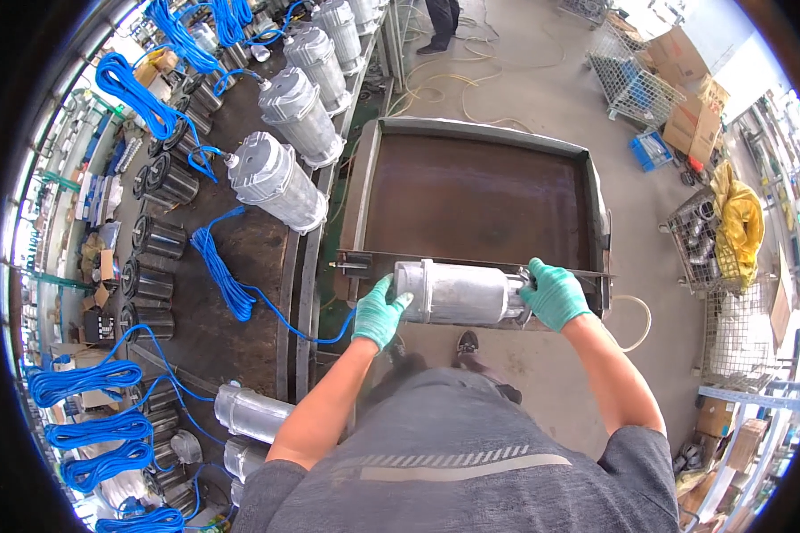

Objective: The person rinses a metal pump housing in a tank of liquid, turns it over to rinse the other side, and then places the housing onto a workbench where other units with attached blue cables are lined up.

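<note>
A silver cylindrical motor housing lies on its side across the near edge of a metal tank. My left hand, in a green glove, grips its left end, thumb on top. At the other end, my gloved right hand closes round the narrower, open-framed fitting; its fingertips are partly hidden there. A blue cable runs from a coil on the workbench toward the housing's left end, passing behind my left hand.
Several upright silver motors line the bench on my left, with dark cylinders and blue coils beyond. Wire cages, cardboard boxes and a yellow sack stand at right. Hoses trail over the floor near another person's legs.
</note>
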Available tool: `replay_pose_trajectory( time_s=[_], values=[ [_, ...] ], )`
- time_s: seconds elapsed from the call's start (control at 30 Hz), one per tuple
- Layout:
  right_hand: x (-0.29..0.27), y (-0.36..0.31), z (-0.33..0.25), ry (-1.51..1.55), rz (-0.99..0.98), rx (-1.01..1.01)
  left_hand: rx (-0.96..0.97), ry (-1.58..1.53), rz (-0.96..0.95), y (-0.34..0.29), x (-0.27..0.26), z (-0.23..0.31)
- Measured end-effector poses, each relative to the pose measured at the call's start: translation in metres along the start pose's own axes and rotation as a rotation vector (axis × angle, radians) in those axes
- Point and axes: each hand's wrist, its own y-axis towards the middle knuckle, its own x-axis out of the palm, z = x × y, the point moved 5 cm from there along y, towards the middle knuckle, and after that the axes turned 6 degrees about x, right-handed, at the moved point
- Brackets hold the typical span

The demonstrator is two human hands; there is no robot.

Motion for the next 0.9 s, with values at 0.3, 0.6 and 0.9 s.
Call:
replay_pose_trajectory(
  time_s=[0.3, 0.6, 0.9],
  values=[
    [0.009, 0.007, 0.007, -0.015, 0.015, -0.005, 0.031, -0.029, 0.037, 0.001, 0.005, -0.008],
    [0.006, 0.005, 0.004, -0.028, 0.034, 0.006, 0.005, -0.052, 0.016, 0.001, 0.002, 0.0],
    [0.01, 0.005, 0.008, -0.022, 0.06, -0.024, 0.001, 0.017, 0.021, 0.001, 0.005, -0.008]
  ],
)
